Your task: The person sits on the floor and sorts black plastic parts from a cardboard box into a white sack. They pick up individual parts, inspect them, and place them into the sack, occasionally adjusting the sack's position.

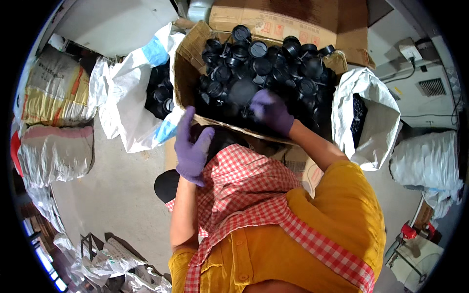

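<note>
A cardboard box [188,58] in front of me is heaped with round black plastic parts [258,49], lid-like or spool-like in shape. My right hand [272,112], in a purple glove, reaches over its near edge into the heap. Motion smears its fingers, so any grip there is unclear. Beside them is a blurred black disc-shaped part [242,92]. My left hand [192,149], gloved in purple too, is raised by the box's near left corner. Its fingers are spread and nothing is in them.
White woven sacks stand left [124,105] and right [373,115] of the box, both holding black items. More filled sacks [56,151] line the left wall, and a pale bag [425,158] lies at the right. Upright cardboard [293,19] backs the box. A black rounded thing [167,186] lies near my left forearm.
</note>
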{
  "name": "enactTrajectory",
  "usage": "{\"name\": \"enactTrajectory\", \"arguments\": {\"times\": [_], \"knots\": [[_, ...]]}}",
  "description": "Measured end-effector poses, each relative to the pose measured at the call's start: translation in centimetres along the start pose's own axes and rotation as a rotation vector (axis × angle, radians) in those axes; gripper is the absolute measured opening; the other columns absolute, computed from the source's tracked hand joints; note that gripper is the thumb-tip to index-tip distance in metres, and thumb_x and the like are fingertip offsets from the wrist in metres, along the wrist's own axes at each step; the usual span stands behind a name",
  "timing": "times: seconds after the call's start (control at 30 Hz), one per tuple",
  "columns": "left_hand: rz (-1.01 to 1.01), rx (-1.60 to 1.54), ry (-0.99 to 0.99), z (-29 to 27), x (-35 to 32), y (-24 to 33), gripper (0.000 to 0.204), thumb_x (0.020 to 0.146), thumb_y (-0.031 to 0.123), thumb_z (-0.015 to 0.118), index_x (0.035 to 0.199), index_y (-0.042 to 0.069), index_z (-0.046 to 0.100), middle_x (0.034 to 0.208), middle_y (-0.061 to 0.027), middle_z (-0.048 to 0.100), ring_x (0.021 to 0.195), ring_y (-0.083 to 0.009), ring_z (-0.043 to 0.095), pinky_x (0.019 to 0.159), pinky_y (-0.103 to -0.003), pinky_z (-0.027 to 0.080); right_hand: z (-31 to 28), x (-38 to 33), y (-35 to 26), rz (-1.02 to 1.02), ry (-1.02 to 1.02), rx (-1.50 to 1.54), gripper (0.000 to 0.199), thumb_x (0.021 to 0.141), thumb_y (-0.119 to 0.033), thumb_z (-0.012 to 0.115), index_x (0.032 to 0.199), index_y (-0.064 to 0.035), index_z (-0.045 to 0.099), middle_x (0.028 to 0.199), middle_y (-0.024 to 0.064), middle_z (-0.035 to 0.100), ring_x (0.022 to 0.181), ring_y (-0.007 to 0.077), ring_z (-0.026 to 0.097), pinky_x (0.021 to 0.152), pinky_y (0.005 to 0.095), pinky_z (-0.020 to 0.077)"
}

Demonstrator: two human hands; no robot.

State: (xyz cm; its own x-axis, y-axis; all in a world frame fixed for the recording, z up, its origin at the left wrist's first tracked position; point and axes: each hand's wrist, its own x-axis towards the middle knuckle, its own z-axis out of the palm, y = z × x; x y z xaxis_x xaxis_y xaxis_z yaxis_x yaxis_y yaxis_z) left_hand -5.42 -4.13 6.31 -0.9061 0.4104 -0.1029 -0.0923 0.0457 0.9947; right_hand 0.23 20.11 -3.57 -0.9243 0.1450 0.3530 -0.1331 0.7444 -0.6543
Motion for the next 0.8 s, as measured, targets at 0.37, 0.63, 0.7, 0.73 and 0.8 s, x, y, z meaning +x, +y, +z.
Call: {"name": "enactTrajectory", "arguments": {"times": [0.37,0.63,0.7,0.73,0.8], "knots": [[0.772,1.134,-0.663,-2.4,-6.6,1.2,0.024,0.074,0.012,0.057,0.098,0.009,0.055,0.084,-0.0101,0.059,0.077,-0.0232,0.063,0.067,-0.034,0.052,-4.1,-3.3,-10.6,-0.041,-1.187,0.617,0.017,0.086,-0.020,0.056,0.094,-0.0061,0.052,0.078,0.0070,0.057,0.065,0.0236,0.054,0.062,0.0381,0.0435],[0.002,0.172,0.017,-8.5,-10.4,6.3,0.036,0.085,0.023,0.053,0.110,-0.002,0.055,0.099,-0.0150,0.064,0.088,-0.0195,0.060,0.079,-0.033,0.050,-7.9,-4.3,-7.8,0.711,-0.849,1.352,0.029,0.091,-0.028,0.054,0.072,-0.0055,0.052,0.061,0.0026,0.050,0.056,0.0122,0.049,0.054,0.0268,0.0426],[-0.115,-0.053,-0.014,-3.6,-8.6,5.6,0.046,0.085,0.028,0.051,0.119,-0.002,0.052,0.114,-0.0145,0.058,0.096,-0.0228,0.058,0.088,-0.035,0.045,-5.0,-3.0,-10.1,0.579,-0.653,1.654,0.033,0.091,-0.029,0.052,0.068,-0.0060,0.052,0.063,0.0038,0.052,0.060,0.0142,0.052,0.056,0.0276,0.0444],[0.089,0.118,-0.141,-1.5,-8.3,4.0,0.042,0.082,0.018,0.055,0.119,-0.001,0.053,0.114,-0.0134,0.058,0.099,-0.0235,0.057,0.089,-0.035,0.044,-3.4,-2.1,-11.2,0.456,-0.482,1.742,0.033,0.091,-0.029,0.052,0.067,-0.0061,0.052,0.065,0.0048,0.054,0.062,0.0158,0.054,0.058,0.0280,0.0458],[0.569,0.392,-0.290,2.3,-8.0,0.2,0.043,0.076,-0.001,0.063,0.119,0.002,0.054,0.114,-0.0112,0.057,0.104,-0.0248,0.055,0.092,-0.035,0.042,-1.9,-0.8,-12.3,0.083,-0.177,1.362,0.024,0.087,-0.021,0.055,0.069,-0.0056,0.055,0.071,0.0076,0.059,0.068,0.0196,0.058,0.062,0.0287,0.0483]]}}
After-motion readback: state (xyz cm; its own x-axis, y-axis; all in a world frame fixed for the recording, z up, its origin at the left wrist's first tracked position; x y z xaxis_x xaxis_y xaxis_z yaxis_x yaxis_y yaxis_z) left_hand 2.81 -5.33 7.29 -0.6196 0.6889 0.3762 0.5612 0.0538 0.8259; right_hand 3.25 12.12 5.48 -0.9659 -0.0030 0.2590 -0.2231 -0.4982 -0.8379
